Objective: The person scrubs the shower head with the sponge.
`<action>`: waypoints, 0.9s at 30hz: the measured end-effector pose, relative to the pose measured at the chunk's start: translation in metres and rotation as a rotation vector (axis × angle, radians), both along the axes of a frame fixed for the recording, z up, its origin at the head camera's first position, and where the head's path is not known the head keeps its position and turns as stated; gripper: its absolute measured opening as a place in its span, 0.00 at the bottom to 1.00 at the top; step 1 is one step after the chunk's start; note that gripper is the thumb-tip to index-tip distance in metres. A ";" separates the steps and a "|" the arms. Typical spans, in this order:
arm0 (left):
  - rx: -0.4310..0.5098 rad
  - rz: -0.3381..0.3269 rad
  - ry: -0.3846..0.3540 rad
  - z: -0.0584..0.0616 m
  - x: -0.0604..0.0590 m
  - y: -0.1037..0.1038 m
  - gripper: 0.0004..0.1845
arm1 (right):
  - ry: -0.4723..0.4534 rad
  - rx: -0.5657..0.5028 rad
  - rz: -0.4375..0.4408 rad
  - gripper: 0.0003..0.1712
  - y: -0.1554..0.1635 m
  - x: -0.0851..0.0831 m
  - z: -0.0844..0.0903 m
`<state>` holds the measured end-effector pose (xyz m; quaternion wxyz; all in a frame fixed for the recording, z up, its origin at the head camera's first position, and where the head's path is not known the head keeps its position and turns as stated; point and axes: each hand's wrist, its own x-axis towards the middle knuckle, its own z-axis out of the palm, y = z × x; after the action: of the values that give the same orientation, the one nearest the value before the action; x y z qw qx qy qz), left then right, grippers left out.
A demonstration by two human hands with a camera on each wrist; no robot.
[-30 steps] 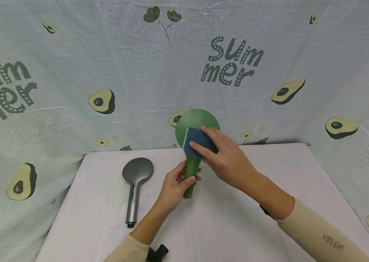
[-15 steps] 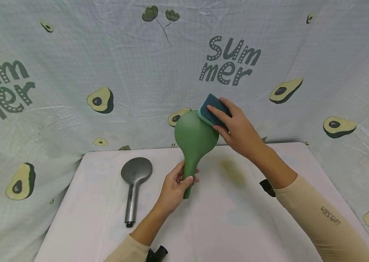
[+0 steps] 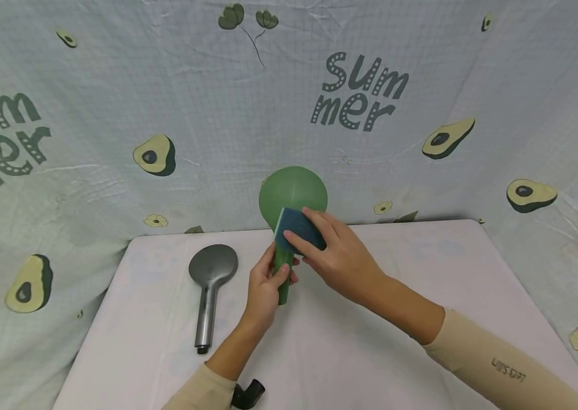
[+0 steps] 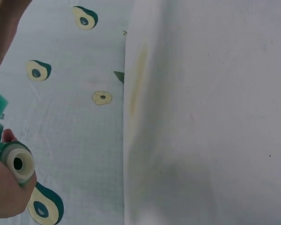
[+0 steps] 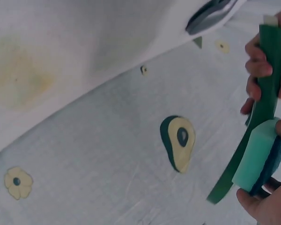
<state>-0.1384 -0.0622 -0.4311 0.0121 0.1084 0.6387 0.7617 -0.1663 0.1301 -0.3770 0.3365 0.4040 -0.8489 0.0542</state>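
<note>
While we scan from the left edge, we first meet the avocado-print cloth (image 3: 89,114) w/ "summer" lettering, hung as a backdrop behind & beside the white table (image 3: 371,341). Next comes the grey shower head (image 3: 210,285), lying flat on the table, round face toward the backdrop, handle pointing toward us, untouched & just left of the hands.

Mid-frame, our left hand (image 3: 264,287) has fingers & thumb curled round the handle of the green shower head (image 3: 292,193), holding it upright off the table, round face up against the backdrop. Left wrist view shows the handle's pale open end (image 4: 17,162) poking out of the fist.

Right next to it, our right hand (image 3: 337,256) pinches the sponge (image 3: 296,229), blue scrub side under the fingers, lighter green foam side pressed on the lower part of the green head's face, approx. where face meets handle. Right wrist view confirms: foam (image 5: 260,154) flat on the green edge, thumb below, fingers above.

Further right, a beige sleeve (image 3: 499,364) w/ small lettering covers the forearm. A faint yellowish stain (image 4: 138,75) marks the tabletop near its back edge.
</note>
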 end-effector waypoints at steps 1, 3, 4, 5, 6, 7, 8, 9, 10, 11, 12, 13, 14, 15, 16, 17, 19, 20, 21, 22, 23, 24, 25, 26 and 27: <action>0.014 0.007 0.003 0.000 0.000 0.000 0.25 | 0.012 0.008 0.001 0.36 -0.001 0.002 -0.002; 0.035 0.023 0.017 -0.002 -0.001 0.001 0.22 | 0.032 0.018 0.000 0.35 -0.003 0.005 -0.004; 0.044 0.031 0.025 -0.002 -0.001 0.001 0.22 | 0.037 0.020 -0.001 0.35 -0.002 0.006 -0.004; 0.045 0.039 0.034 -0.002 -0.001 0.002 0.22 | 0.039 0.016 -0.001 0.35 -0.002 0.006 -0.004; 0.041 0.048 0.045 -0.002 -0.001 0.003 0.22 | 0.039 0.011 -0.002 0.35 -0.001 0.005 -0.003; 0.038 0.057 0.053 -0.002 -0.001 0.003 0.22 | 0.034 0.004 -0.004 0.36 0.000 0.005 -0.001; 0.030 0.066 0.060 -0.002 -0.001 0.004 0.23 | 0.027 -0.009 -0.004 0.37 0.001 0.003 0.002; 0.016 0.076 0.065 -0.002 -0.001 0.004 0.23 | 0.014 -0.023 -0.004 0.37 0.003 0.001 0.004; 0.004 0.085 0.068 -0.002 -0.001 0.005 0.23 | 0.000 -0.042 -0.004 0.38 0.005 -0.001 0.007; -0.006 0.091 0.067 -0.002 -0.001 0.005 0.22 | -0.022 -0.064 -0.002 0.38 0.007 -0.003 0.010; -0.013 0.097 0.063 -0.002 -0.001 0.005 0.22 | -0.049 -0.089 0.000 0.38 0.010 -0.006 0.013; -0.016 0.100 0.057 -0.003 -0.001 0.006 0.20 | -0.077 -0.115 -0.001 0.37 0.012 -0.008 0.017; -0.021 0.104 0.051 -0.003 -0.001 0.007 0.19 | -0.107 -0.144 -0.002 0.37 0.015 -0.011 0.020; -0.022 0.106 0.042 -0.003 -0.001 0.008 0.17 | -0.142 -0.172 -0.007 0.37 0.018 -0.013 0.023; -0.021 0.105 0.032 -0.004 0.000 0.009 0.16 | -0.179 -0.200 -0.013 0.36 0.020 -0.016 0.026; -0.025 0.105 0.021 -0.005 0.000 0.010 0.15 | -0.217 -0.227 -0.019 0.36 0.022 -0.019 0.029; -0.043 0.109 -0.010 -0.007 0.000 0.011 0.15 | -0.289 -0.268 -0.041 0.35 0.026 -0.025 0.034; -0.056 0.109 -0.028 -0.007 0.000 0.012 0.17 | -0.322 -0.285 -0.050 0.35 0.027 -0.028 0.036; -0.065 0.105 -0.047 -0.008 0.000 0.012 0.20 | -0.350 -0.300 -0.058 0.35 0.029 -0.030 0.038; -0.075 0.100 -0.065 -0.008 0.000 0.012 0.22 | -0.374 -0.315 -0.063 0.35 0.030 -0.033 0.040; -0.083 0.094 -0.084 -0.009 0.000 0.012 0.25 | -0.396 -0.330 -0.068 0.35 0.031 -0.036 0.042; -0.088 0.086 -0.100 -0.009 0.000 0.012 0.28 | -0.417 -0.344 -0.073 0.35 0.032 -0.038 0.043; -0.088 0.076 -0.113 -0.009 0.001 0.012 0.30 | -0.436 -0.358 -0.077 0.35 0.033 -0.040 0.045; -0.084 0.064 -0.121 -0.009 0.001 0.012 0.30 | -0.451 -0.372 -0.080 0.35 0.034 -0.043 0.046; -0.075 0.051 -0.127 -0.009 0.001 0.012 0.29 | -0.466 -0.386 -0.083 0.35 0.036 -0.046 0.047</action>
<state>-0.1373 -0.0503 -0.4399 0.0372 0.0428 0.6674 0.7425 -0.2119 0.1662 -0.3301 0.2051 0.2742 -0.8931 0.2919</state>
